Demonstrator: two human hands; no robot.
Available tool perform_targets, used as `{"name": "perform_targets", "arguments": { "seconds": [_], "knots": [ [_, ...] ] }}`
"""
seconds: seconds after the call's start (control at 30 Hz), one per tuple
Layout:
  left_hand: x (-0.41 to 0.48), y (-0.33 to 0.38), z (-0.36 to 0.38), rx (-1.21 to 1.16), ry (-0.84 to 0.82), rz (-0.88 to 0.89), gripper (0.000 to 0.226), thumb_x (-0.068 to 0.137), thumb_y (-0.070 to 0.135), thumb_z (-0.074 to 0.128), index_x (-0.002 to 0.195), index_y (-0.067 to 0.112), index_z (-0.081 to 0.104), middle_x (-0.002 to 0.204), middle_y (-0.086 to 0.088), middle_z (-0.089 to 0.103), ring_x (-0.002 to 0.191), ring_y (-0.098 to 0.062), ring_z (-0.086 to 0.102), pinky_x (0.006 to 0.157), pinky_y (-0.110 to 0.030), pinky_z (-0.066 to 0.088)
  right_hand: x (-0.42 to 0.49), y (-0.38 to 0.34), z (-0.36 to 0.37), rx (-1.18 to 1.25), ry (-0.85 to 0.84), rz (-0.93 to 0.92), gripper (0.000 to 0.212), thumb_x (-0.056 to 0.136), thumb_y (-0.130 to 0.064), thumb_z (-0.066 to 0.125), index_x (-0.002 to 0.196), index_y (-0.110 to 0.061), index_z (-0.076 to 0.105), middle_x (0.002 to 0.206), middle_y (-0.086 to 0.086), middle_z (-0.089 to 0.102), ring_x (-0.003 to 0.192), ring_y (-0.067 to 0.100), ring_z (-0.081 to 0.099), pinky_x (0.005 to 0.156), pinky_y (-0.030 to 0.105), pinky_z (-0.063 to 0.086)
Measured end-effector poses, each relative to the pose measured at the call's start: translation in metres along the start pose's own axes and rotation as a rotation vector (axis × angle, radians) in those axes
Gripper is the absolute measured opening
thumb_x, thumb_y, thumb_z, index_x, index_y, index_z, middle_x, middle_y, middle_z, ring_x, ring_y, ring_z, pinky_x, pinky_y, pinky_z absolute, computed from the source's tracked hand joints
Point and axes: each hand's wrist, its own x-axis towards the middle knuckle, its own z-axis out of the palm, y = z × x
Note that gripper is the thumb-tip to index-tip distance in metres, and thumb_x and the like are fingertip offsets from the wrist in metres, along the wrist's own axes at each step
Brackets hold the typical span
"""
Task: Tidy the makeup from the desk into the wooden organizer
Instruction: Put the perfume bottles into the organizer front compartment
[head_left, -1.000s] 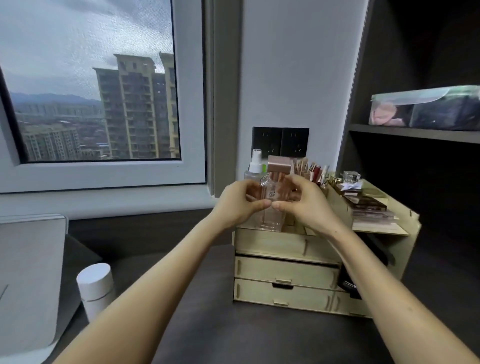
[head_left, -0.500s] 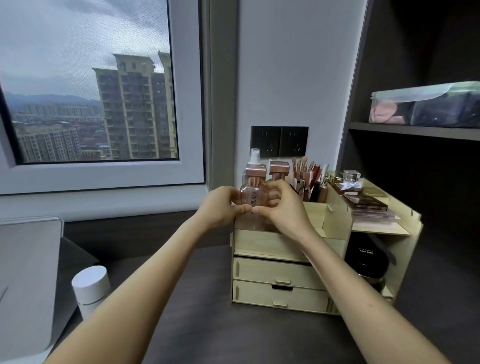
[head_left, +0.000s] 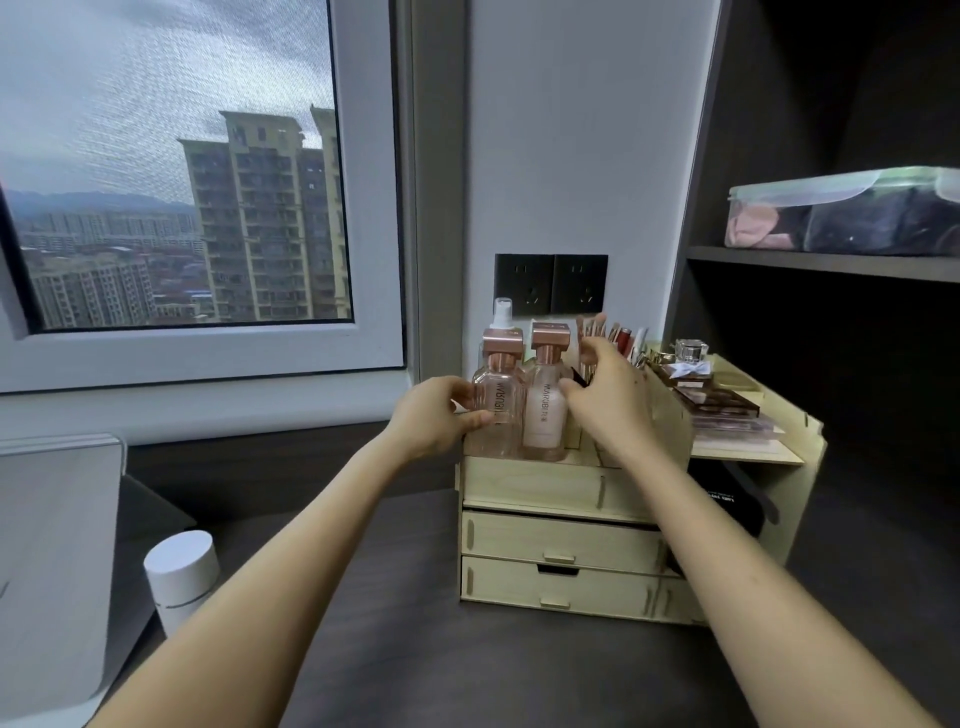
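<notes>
The wooden organizer (head_left: 535, 488) stands on the dark desk against the wall, with drawers at its front. In its top left compartment a clear bottle with a rose-gold cap (head_left: 500, 400) stands upright. My left hand (head_left: 439, 413) grips its left side. Right beside it stands a milky pink bottle (head_left: 545, 410) with the same cap. My right hand (head_left: 610, 397) hovers just right of that bottle, fingers apart, holding nothing. A white spray bottle (head_left: 503, 312) rises behind them. Brushes and lipsticks (head_left: 618, 335) fill the slots further right.
Palettes (head_left: 719, 402) and a small perfume bottle (head_left: 691, 351) sit on the organizer's right shelf, a black pouch (head_left: 727, 501) below. A white cylinder (head_left: 182, 577) and a grey device (head_left: 52, 545) stand at the left. Wall sockets (head_left: 550, 283) are behind. A shelf unit rises on the right.
The clear bottle was held in both hands above the organizer and now stands in the top left compartment. My right hand has let go and moved right.
</notes>
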Motion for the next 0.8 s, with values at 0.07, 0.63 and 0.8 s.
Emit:
{"name": "perform_targets", "arguments": {
  "seconds": [0.07,0.63,0.8],
  "knots": [
    [0.0,0.0,-0.001,-0.013,-0.011,-0.004,0.037,0.083,0.032,0.065,0.114,0.012,0.062,0.112,-0.002,0.065,0.099,-0.019,0.058,0.093,-0.04,0.048,0.014,0.001,-0.004,-0.002,-0.176,0.047,0.069,0.082,-0.016,0.068,0.141,-0.012,0.034,0.138,0.007,0.05,0.123,0.027,0.05,0.101,0.046,0.044],
    [0.002,-0.005,0.0,-0.074,-0.022,-0.005,0.036,0.082,0.033,0.066,0.111,0.012,0.064,0.107,-0.002,0.067,0.097,-0.021,0.062,0.092,-0.04,0.05,0.003,0.015,-0.043,0.238,-0.298,-0.051,0.033,0.078,-0.011,0.072,0.109,-0.016,0.063,0.093,-0.004,0.067,0.049,0.001,0.049,0.051,0.019,0.042],
    [0.002,-0.004,0.0,-0.093,-0.021,-0.005,0.037,0.082,0.031,0.067,0.112,0.011,0.063,0.103,0.002,0.063,0.097,-0.019,0.06,0.089,-0.033,0.047,-0.014,0.006,-0.043,0.233,-0.38,-0.109,0.038,0.077,-0.013,0.073,0.114,-0.015,0.063,0.074,0.006,0.067,0.045,0.007,0.049,0.054,0.022,0.046]
  ]
}}
